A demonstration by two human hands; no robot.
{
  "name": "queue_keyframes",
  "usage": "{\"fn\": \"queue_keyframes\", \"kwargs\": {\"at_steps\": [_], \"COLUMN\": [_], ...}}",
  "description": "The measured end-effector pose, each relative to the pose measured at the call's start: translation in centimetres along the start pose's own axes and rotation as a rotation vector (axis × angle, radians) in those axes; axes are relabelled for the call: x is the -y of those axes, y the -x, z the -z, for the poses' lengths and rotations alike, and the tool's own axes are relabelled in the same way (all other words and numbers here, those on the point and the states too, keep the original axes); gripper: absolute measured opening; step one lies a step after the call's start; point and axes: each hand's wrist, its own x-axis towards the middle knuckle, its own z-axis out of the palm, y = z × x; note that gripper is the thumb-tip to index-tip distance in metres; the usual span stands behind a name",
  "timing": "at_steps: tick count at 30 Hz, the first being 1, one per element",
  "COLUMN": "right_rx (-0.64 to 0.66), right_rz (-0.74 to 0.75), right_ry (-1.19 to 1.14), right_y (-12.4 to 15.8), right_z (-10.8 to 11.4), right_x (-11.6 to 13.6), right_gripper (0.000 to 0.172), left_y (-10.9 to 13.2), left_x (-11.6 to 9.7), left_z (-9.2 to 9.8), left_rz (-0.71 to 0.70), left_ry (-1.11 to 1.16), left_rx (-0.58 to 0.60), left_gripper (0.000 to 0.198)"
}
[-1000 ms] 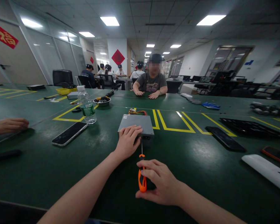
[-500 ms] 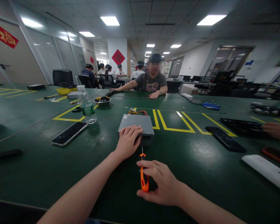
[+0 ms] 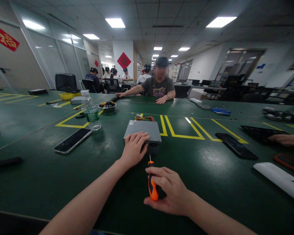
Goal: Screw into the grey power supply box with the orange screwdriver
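Screwdriver [image 3: 153,191] and right hand [image 3: 170,189] have shifted slightly toward five o'clock since the earlier frame. Both hands are apart: the right pinches the orange-and-black handle, its shaft aimed at twelve, though whether the tip touches anything I cannot tell; the left hand [image 3: 135,148] rests, fingers extended, over the seven o'clock corner of a gray metal box [image 3: 152,129]. From that box, colored wires [image 3: 149,118] bunch at twelve, a bottle [image 3: 92,116] stands at ten, a phone [image 3: 73,141] lies at nine, and a co-worker's hand [image 3: 287,140] meets a black panel [image 3: 257,131] at three.
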Motion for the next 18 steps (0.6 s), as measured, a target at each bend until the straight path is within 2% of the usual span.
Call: {"fn": "queue_keyframes", "kwargs": {"at_steps": [5, 9, 13, 15, 18], "right_rx": [0.110, 0.053, -0.014, -0.003, 0.066], "right_rz": [0.021, 0.064, 0.033, 0.004, -0.035], "right_ry": [-0.018, 0.039, 0.024, 0.008, 0.007], "right_y": [-0.51, -0.73, -0.27, -0.09, -0.13], "right_z": [0.50, 0.40, 0.04, -0.01, 0.21], "right_x": [0.31, 0.26, 0.05, 0.07, 0.27], "right_gripper": [0.043, 0.042, 0.036, 0.034, 0.041], "left_y": [0.01, -0.03, -0.02, 0.00, 0.04], "left_x": [0.03, -0.01, -0.01, 0.01, 0.02], "left_z": [-0.08, -0.10, -0.08, -0.08, -0.05], "left_rz": [-0.004, -0.004, -0.002, -0.001, 0.003], "left_ry": [-0.002, -0.004, -0.001, -0.001, 0.001], "left_rx": [0.000, -0.003, -0.001, -0.001, 0.007], "left_gripper": [0.029, 0.029, 0.029, 0.029, 0.029]}}
